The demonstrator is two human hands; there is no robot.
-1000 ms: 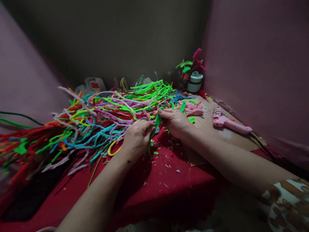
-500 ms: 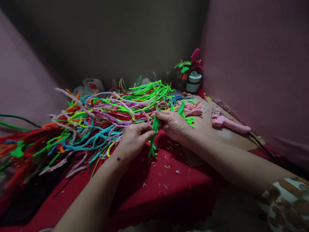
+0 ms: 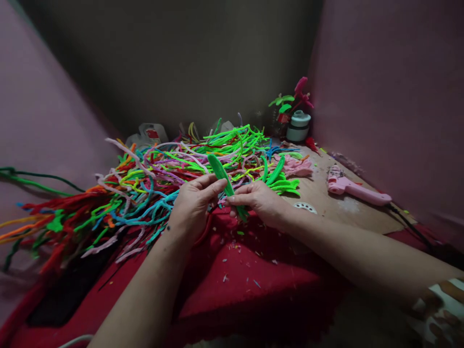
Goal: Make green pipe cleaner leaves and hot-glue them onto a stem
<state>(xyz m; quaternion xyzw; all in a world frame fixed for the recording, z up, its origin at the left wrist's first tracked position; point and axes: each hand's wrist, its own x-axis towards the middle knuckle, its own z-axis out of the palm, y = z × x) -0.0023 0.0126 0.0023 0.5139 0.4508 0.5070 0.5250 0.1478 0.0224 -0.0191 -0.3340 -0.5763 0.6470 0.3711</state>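
A long green leaf of fuzzy pipe cleaner (image 3: 218, 170) slants between my hands above the red cloth, its upper end leaning left. My left hand (image 3: 194, 203) pinches it near the middle with thumb and fingers. Lower down, the thumb and fingertips of my right hand (image 3: 259, 200) are also closed on it. Several similar green leaves (image 3: 284, 185) lie just beyond my right hand. Behind my left hand spreads a big heap of loose pipe cleaners (image 3: 174, 169) in many colours.
A pink hot glue gun (image 3: 357, 189) rests on a cardboard sheet (image 3: 319, 224) at right, its cord trailing off. Near it lies a white piece with holes (image 3: 305, 208). A lidded jar (image 3: 298, 128) and fuzzy flowers (image 3: 300, 91) stand behind. Fluff scraps dot the red cloth (image 3: 250, 290).
The green leaf has tilted from nearly upright to leaning left, its broad face now showing. My right hand has moved from its top to its lower part. The view has shifted slightly.
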